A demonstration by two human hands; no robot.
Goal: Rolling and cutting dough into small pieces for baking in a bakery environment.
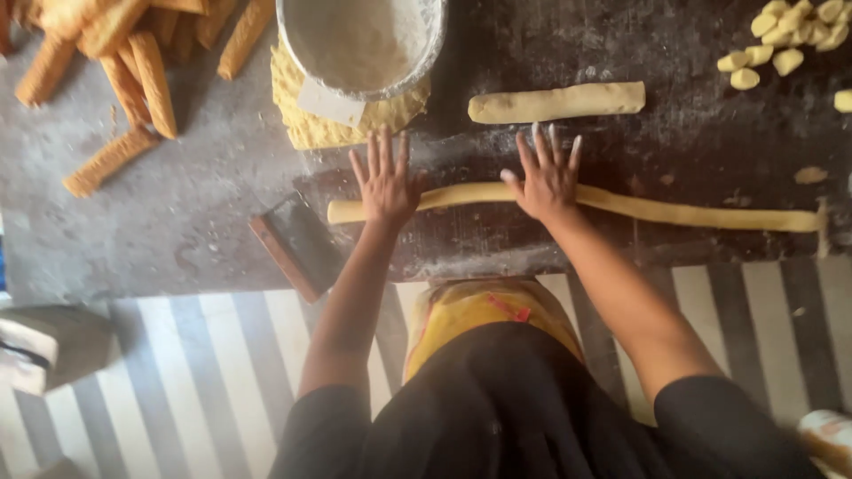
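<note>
Pressing down with fingers spread, the left hand and right hand lie flat, palms down, on a long thin rope of pale yellow dough that stretches across the dark floured worktop. Neither hand closes around it; the fingers are splayed and extended away from the body, with both forearms reaching forward from the person's sides. A shorter, thicker pale dough log lies beyond the hands. A round metal bowl of flour stands on yellow woven mats. A flat metal scraper with a wooden handle rests just beside the left wrist.
</note>
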